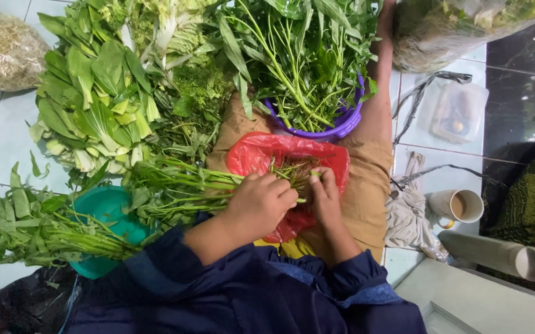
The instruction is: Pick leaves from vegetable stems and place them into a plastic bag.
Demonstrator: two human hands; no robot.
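My left hand [261,203] grips a bunch of long green stalks [181,188] that lies across my lap, its leafy end resting over a teal bowl [103,213]. My right hand [326,195] pinches the brown root ends [296,168] of that bunch. Both hands work above a red plastic bag [261,151] spread on my lap. Just beyond it stands a purple basket [341,127] full of leafy green stems [304,55].
Heaps of leafy greens [94,93] cover the tiled floor at left. A clear bag of pale sprouts [4,52] lies far left. At right are a cloth [406,207], a mug with brown drink [462,206], a plastic container [459,111] and a white tube [508,255].
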